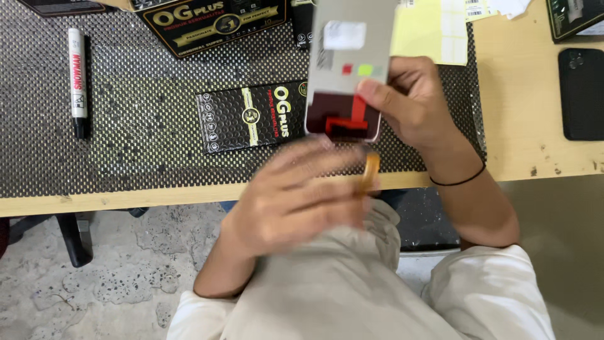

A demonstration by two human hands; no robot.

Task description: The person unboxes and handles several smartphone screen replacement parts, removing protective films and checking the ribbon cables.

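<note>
My right hand (418, 104) holds a phone screen panel (346, 69) upright over the table, thumb pressed on its lower right edge. The panel shows a grey back with a white sticker, small red and green tags, and a dark red lower part. My left hand (302, 195) is blurred just below the panel's bottom edge, fingers curled. A thin orange strip (370, 171) sticks out at its fingertips and looks pinched there.
A black woven mat (126, 138) covers the wooden table (535, 151). On it lie a flat black packet with gold print (245, 118), a larger black box (214, 22), a white marker (77, 79) and a yellow sheet (431, 31). A black phone (582, 94) lies far right.
</note>
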